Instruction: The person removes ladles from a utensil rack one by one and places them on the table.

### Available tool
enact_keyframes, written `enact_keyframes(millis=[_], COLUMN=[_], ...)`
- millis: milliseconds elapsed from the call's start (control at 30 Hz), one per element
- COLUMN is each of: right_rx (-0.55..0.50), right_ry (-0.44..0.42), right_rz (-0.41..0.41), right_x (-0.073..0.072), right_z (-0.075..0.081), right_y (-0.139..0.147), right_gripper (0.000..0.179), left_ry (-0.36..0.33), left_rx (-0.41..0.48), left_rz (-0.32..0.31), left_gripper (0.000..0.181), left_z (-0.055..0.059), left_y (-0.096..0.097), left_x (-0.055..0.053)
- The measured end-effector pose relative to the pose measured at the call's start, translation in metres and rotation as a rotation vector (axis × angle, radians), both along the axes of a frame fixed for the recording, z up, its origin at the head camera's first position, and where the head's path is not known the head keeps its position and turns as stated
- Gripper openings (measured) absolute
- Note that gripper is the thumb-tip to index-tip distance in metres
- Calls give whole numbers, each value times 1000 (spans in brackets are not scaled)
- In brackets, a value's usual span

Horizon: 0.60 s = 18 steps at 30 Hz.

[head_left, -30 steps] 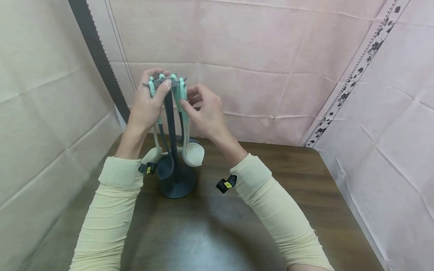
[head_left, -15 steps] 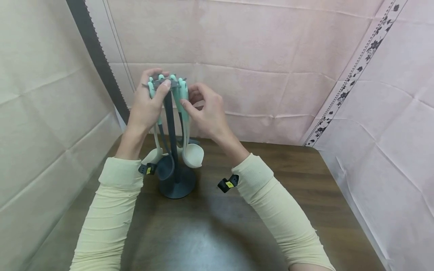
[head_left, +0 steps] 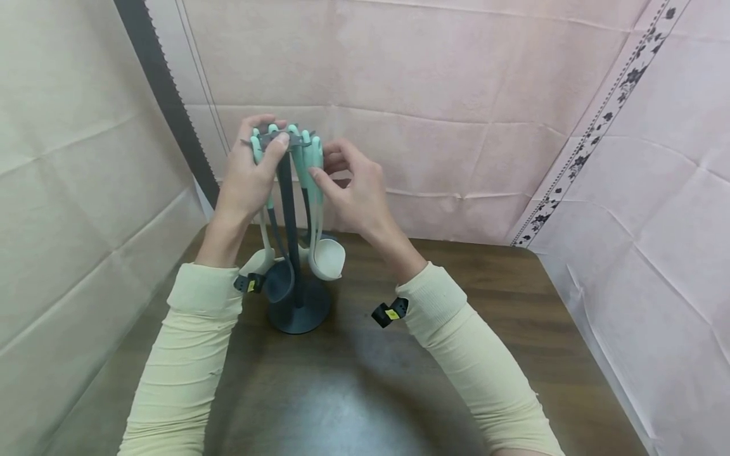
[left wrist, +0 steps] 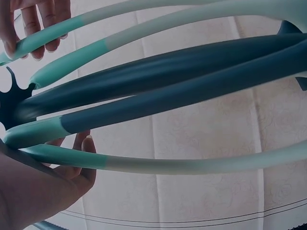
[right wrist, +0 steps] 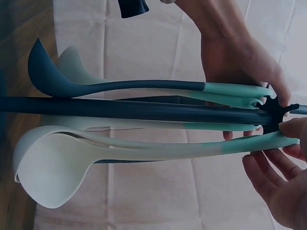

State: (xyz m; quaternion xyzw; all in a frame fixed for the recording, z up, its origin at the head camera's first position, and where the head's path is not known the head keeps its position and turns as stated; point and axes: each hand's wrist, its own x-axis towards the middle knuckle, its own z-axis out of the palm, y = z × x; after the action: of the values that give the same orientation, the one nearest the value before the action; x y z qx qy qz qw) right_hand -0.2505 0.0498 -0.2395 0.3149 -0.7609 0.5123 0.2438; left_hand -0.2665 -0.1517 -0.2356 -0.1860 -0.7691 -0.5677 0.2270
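Note:
A dark blue utensil stand (head_left: pixel 312 311) stands upright on the table, its hooked top holding several utensils with mint-green handles. My left hand (head_left: pixel 245 180) grips the stand's top, thumb lying over the hooked plate (right wrist: pixel 273 112). With thumb and fingers my right hand (head_left: pixel 360 190) pinches the mint handle of a white ladle (head_left: pixel 329 259) on the stand's right side. That handle's upper end sits slightly out to the right of the neighbouring handles; whether it touches its hook I cannot tell. A dark blue ladle (head_left: pixel 278 282) hangs at the front, a pale utensil (head_left: pixel 258 261) to its left.
The brown wooden table (head_left: pixel 456 354) extends to the right and in front of the stand. A pale cloth wall (head_left: pixel 428 145) rises close behind it, and another cloth wall (head_left: pixel 85 190) stands at the left.
My right hand has shifted slightly to the right with the white ladle's handle, whose top has drawn away from the neighbouring handles. My left hand keeps its grip on the stand's top.

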Motion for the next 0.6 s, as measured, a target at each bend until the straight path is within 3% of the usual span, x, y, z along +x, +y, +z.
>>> enact_keyframes(millis=[300,600], right_rx=[47,10], right_ry=[38,83], right_rz=[13,24], right_x=[2,5], right_z=[1,6], right_y=[2,7], right_gripper=[24,28], left_ry=[-12,4], left_rx=[-13,-9], left_rz=[4,0], left_gripper=[55,56], left_z=[-1,0], left_y=[-2,0], left_x=[2,-1])
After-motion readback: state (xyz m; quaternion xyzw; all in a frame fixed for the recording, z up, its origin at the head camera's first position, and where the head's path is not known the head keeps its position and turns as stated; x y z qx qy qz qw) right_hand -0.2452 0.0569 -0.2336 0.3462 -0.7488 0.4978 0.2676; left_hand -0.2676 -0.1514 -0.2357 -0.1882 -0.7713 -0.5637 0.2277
